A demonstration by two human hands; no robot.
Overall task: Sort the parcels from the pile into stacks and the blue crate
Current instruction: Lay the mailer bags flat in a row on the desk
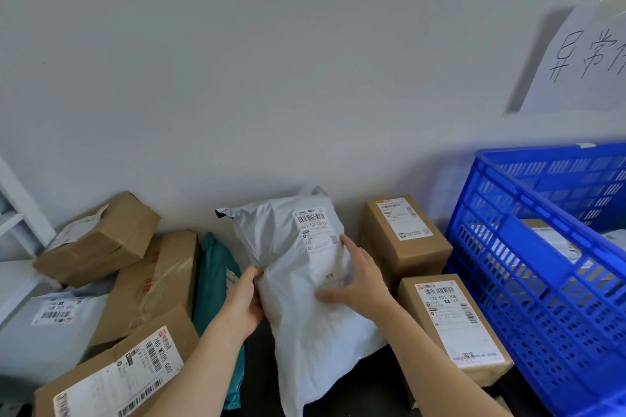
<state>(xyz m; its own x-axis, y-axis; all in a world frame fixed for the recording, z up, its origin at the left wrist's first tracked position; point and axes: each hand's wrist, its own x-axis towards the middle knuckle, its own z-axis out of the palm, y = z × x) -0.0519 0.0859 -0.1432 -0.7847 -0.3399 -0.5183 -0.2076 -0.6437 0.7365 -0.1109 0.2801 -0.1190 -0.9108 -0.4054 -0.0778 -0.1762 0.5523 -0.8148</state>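
Observation:
A large white poly mailer [298, 281] with a shipping label near its top stands against the wall in the middle. My left hand [245, 301] grips its left edge. My right hand [355, 278] lies on its front face with the fingers spread, just below the label. The blue crate [528, 267] stands at the right and holds at least one labelled box. Two cardboard boxes sit between the mailer and the crate, one at the back [406, 234] and one nearer [454, 325]. The pile at the left holds several brown boxes [98, 237] and a teal mailer [216, 274].
A grey-white mailer [50, 325] lies at the far left under the boxes. A labelled box [111, 379] sits at the lower left. A paper sign with handwriting [582, 61] hangs on the wall above the crate. A white shelf frame [17, 213] stands at the left edge.

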